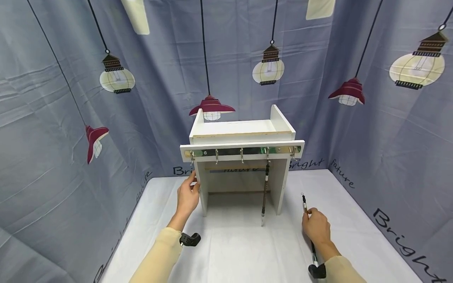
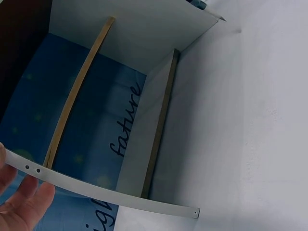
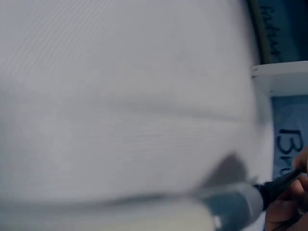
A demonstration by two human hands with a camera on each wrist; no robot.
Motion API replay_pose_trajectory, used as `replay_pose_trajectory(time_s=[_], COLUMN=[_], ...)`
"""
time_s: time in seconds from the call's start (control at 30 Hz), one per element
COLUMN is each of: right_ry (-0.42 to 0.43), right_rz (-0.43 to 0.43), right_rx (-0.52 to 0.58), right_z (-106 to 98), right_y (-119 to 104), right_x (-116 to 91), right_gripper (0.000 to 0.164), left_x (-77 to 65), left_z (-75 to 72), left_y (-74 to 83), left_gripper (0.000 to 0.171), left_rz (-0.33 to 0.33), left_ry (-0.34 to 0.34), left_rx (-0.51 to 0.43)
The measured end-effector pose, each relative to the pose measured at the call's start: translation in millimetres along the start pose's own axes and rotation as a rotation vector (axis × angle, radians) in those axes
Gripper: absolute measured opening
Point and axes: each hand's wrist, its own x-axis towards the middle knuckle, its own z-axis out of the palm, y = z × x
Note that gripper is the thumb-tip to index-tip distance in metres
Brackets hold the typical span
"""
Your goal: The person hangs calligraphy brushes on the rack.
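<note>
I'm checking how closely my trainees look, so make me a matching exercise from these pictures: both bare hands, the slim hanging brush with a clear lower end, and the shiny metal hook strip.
Column one
1. Bare left hand
2. Bare right hand
3. Slim dark brush with a clear lower end
4. Shiny metal hook strip

Column two
A. Runs along the white front rail
B. Holds another slim dark brush
C. Hangs from the second hook from the right
D. Touches the rack's white left side panel

Right pairs: 1-D, 2-B, 3-C, 4-A
</note>
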Motion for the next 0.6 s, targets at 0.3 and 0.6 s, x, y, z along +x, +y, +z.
replay_pose_trajectory(time_s=[0.3,0.6], right_ry=[0.219,0.306], right_rz=[-0.026,-0.04], right_rx=[0.115,0.191], right_z=[-23.9,-53.4], right_y=[-26.9,-62.1], right_x=[2.8,-5.9], right_gripper=[0.026,0.027], left_x=[2.1,1.2], left_z=[-2.6,-2.1], left_y=[2.7,1.9], left_gripper=[0.051,0.051], left_rz=[0.01,-0.009], left_ry=[-0.012,-0.015], left_rx=[-0.018,-0.003])
